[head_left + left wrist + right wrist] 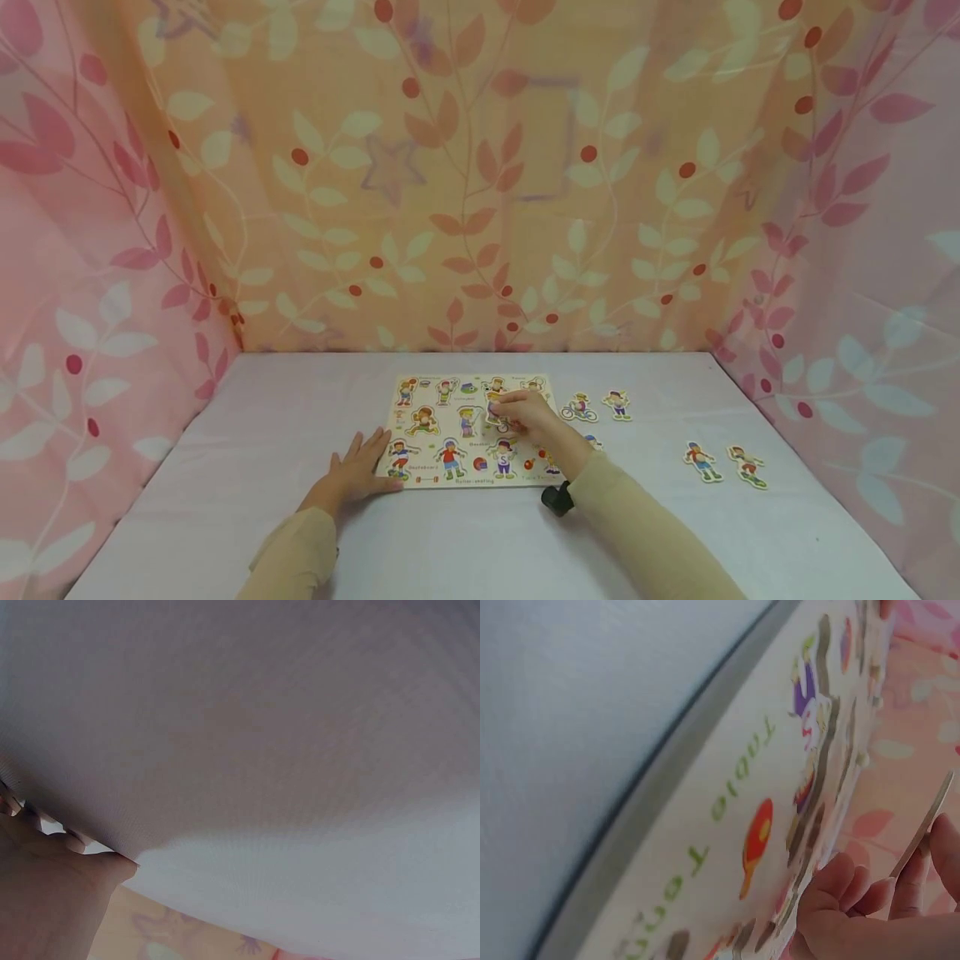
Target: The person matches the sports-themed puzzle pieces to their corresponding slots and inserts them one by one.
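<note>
A cream wooden puzzle board [450, 450] printed with sports figures lies on the table. Over its right half, my right hand [534, 418] pinches a flat figure-shaped puzzle piece [494, 408]. The right wrist view shows that piece [928, 821] edge-on between thumb and fingers, raised off the board [705, 802]. My left hand [356, 472] rests spread at the board's lower left, thumb touching its edge. In the left wrist view, the left hand [56, 889] shows only partly, at the lower left corner. My right hand covers some of the board's figures.
Right of the board lie a bicycle piece [579, 407] and a figure piece in a purple hat [618, 406]. A piece [593, 442] is half hidden by my right forearm. Two more figures, one in blue [701, 462] and one skateboarding [747, 467], lie farther right. Patterned curtains [465, 208] surround the table.
</note>
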The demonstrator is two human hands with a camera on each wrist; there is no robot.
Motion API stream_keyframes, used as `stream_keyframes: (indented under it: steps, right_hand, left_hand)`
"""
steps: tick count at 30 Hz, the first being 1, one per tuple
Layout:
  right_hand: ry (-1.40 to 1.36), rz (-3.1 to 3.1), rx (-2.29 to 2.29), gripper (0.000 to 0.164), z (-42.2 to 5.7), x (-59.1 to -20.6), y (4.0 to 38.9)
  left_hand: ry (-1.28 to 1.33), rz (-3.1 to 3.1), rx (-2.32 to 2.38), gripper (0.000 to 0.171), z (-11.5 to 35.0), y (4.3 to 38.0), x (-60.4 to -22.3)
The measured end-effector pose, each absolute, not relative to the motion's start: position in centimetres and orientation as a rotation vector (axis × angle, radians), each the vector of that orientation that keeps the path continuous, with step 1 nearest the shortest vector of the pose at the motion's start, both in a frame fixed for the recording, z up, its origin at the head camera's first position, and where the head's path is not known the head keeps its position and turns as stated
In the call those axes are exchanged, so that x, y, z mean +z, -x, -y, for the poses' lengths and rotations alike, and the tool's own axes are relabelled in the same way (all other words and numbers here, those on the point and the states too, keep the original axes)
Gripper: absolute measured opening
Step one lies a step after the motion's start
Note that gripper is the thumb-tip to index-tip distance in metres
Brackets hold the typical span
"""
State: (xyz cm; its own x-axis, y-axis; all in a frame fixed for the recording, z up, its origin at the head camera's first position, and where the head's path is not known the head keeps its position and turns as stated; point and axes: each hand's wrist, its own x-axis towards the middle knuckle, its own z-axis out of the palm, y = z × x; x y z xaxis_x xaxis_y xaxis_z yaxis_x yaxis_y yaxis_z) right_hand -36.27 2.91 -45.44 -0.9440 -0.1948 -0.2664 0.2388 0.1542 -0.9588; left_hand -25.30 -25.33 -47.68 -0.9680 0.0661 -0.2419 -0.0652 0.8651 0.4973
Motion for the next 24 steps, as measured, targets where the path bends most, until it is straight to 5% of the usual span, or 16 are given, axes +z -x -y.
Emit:
stream_keyframes:
  steps: [24]
  right_hand:
    - [-0.018,-2.425,-1.494,0.015,1.6,-47.2,37.7]
  left_hand:
    - [-0.005,-2.794,0.735,0.102,25.4,25.3,-47.5]
